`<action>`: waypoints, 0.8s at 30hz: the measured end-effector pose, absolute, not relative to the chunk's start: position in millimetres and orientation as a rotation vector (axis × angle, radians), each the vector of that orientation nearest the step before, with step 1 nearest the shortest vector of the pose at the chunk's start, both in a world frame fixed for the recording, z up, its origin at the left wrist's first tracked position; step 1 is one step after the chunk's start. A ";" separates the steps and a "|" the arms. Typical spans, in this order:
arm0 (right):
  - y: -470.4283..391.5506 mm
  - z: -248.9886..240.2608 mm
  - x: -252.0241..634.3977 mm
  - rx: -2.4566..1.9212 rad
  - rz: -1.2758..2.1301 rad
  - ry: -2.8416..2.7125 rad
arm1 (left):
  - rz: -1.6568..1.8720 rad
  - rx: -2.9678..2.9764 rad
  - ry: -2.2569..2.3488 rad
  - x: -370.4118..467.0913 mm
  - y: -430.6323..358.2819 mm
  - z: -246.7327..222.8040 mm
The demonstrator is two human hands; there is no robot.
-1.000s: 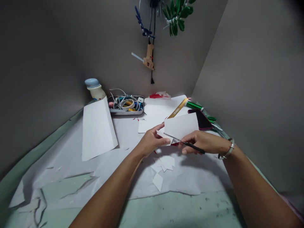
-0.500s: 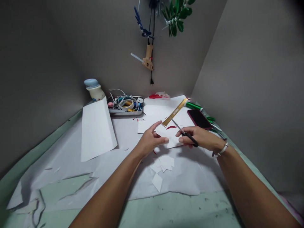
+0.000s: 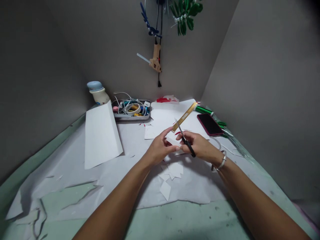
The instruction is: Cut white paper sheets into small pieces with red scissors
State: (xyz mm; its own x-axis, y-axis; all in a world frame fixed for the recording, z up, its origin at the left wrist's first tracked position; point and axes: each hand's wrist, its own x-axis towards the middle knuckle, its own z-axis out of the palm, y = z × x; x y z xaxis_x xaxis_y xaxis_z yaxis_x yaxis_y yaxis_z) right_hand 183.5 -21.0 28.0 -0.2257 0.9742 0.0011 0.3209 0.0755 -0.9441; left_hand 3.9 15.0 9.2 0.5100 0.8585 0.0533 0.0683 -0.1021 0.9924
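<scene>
My right hand [image 3: 200, 145] is closed round the black-handled scissors [image 3: 189, 146], whose slim metal blades point up and away from me. Between the thumb and fingers of my left hand [image 3: 160, 148] is a small piece of white paper [image 3: 173, 140]. The fingertips of my right hand are close to that paper's right end; whether they touch it I cannot tell. Just beyond both hands lies a gold strip [image 3: 186, 116] with printed lettering, on a white sheet [image 3: 165, 115]. Below my hands rest several small white paper cutouts [image 3: 165, 190], one a diamond shape.
A metal tray [image 3: 131, 118] of cords and tape stands at the back, near a blue-lidded jar [image 3: 98, 93]. A folded white sheet [image 3: 101, 136] lies left. A phone [image 3: 209, 124] and green roll [image 3: 203, 110] are right. A glue gun [image 3: 156, 59] hangs on the wall.
My right hand has moved left with the scissors, close to my left hand, and the blades now point more steeply upward. The white paper in my left hand shows more clearly.
</scene>
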 end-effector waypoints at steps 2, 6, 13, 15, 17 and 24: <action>-20.7 27.1 183.3 -1.292 1.165 -1.637 | 0.835 1.501 0.843 5.0 13.9 8.9; -19.0 26.8 181.7 -1.305 1.076 -1.571 | 0.899 1.306 0.786 7.1 12.1 5.7; -15.9 19.2 168.6 -1.291 0.908 -1.375 | 0.897 1.065 0.732 11.4 12.7 -3.6; -15.8 15.3 165.5 -1.276 0.867 -1.355 | 0.908 1.070 0.769 12.3 13.1 -4.9; -16.1 11.4 163.5 -1.259 0.845 -1.333 | 0.895 1.061 0.789 12.9 13.5 -6.1; -16.3 2.1 160.1 -1.206 0.818 -1.304 | 0.945 1.043 0.833 14.8 11.8 -5.0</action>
